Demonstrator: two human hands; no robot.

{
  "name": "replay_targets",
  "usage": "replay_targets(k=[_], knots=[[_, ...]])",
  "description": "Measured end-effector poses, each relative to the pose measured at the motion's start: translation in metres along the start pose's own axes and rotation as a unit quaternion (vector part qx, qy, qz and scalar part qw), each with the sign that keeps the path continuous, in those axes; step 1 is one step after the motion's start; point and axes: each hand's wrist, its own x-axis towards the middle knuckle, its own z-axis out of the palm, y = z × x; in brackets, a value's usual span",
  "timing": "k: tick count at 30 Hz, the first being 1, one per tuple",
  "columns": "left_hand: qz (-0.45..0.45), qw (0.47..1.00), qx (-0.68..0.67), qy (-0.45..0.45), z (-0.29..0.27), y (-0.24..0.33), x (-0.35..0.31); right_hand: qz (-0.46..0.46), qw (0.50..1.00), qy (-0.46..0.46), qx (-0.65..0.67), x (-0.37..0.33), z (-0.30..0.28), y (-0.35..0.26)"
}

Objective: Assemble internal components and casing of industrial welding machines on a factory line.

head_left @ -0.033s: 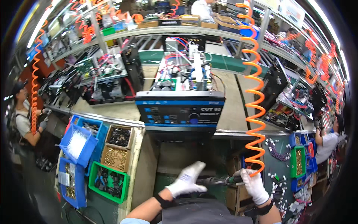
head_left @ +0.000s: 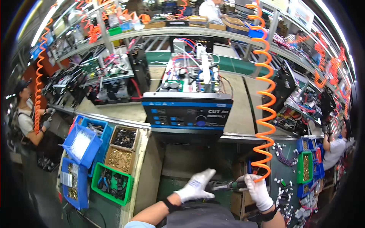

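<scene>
1. Head view, grip. The right hand [head_left: 258, 191], gloved and below the unit [head_left: 188, 110] to its right, is closed round the rear of a tool [head_left: 236, 185], where the orange hose [head_left: 266, 93] comes down. The left hand [head_left: 195, 186], directly below the unit, has its fingers spread by the tool's front end (contact cannot be confirmed).

2. Head view, progress. The unit has its front panel fitted; its inner boards [head_left: 207, 76] and wiring lie exposed, with no cover over them. The tool is below the unit and apart from it. Closing-up appears, in judgement, not done; which fastenings are complete cannot be told.

3. Head view, surface. The unit stands on a pale board [head_left: 237, 89]. Similar opened units flank it, one left [head_left: 114, 93] and one right [head_left: 298, 100]. Below left of it sit a green bin [head_left: 108, 197] of black parts and brown trays [head_left: 121, 147]; below right, loose connectors [head_left: 283, 192] lie scattered.

4. Head view, room. Rollers [head_left: 157, 43] and a rail [head_left: 152, 32] run behind the unit. Co-workers appear far left [head_left: 27, 121], far right [head_left: 334, 148] and beyond [head_left: 210, 10] it.
</scene>
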Motion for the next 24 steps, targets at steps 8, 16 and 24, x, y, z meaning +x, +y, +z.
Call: replay_targets(k=[8,16,24], knots=[[0.086,0.996,-0.005,0.031,0.016,0.025,-0.02,0.189,0.903,-0.252,0.294,-0.005,-0.007,0.022],[-0.046,0.966,0.255,0.001,0.024,0.029,-0.052,0.304,0.847,-0.397,0.179,0.019,0.06,0.094],[-0.266,0.653,-0.654,0.274,0.061,-0.08,-0.096,0.304,0.851,-0.368,0.221,0.013,0.1,0.08]])
